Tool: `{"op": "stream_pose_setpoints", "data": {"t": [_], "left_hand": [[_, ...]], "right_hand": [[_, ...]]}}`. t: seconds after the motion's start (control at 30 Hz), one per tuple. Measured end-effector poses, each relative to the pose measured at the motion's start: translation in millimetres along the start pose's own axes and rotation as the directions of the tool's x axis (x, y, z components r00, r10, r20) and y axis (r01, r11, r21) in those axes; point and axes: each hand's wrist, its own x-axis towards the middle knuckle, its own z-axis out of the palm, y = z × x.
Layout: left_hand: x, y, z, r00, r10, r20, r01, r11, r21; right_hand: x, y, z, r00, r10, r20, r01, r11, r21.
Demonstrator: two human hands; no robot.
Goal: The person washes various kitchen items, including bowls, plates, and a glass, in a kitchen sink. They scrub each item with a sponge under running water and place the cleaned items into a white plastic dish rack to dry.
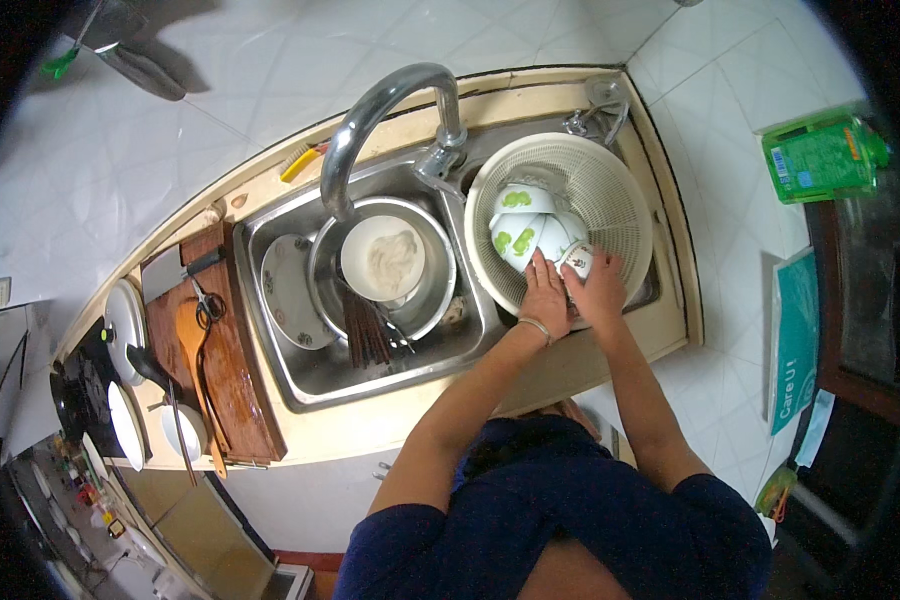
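Observation:
A cream plastic colander basket [634, 195] sits over the right basin and holds several white bowls with green patterns [536, 232], stacked on their sides. In it, my right hand [601, 291] grips a small white bowl [579, 259] with a brown pattern, fingers on its far side and thumb on the near side. My left hand [546, 300], with a bangle at its wrist, lies flat beside it, fingertips against the green-patterned bowls. Its thumb is hidden.
In the left basin [300, 382], a steel pot [444, 262] holds a white bowl of cloudy liquid [382, 259]; chopsticks [366, 337] and a plate [289, 292] are beside it. A faucet [375, 97] arches above. A cleaver [166, 274] and scissors [208, 306] lie on a cutting board [244, 360].

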Motion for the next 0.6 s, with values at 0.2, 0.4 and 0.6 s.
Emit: {"op": "stream_pose_setpoints", "data": {"t": [0.2,0.4,0.6], "left_hand": [[-18,-10,5,0.97,-0.028,-0.241,-0.017,0.983,-0.181],[-54,-97,-42,0.668,-0.445,-0.596,0.107,0.851,-0.515],[-67,-250,-66,0.577,-0.393,-0.716,0.463,0.879,-0.11]], "right_hand": [[-1,16,-3,0.997,-0.01,0.078,0.002,0.996,0.09],[17,27,-24,0.99,0.067,0.123,-0.052,0.991,-0.121],[4,-51,-21,0.829,-0.519,-0.208,0.557,0.795,0.241]]}}
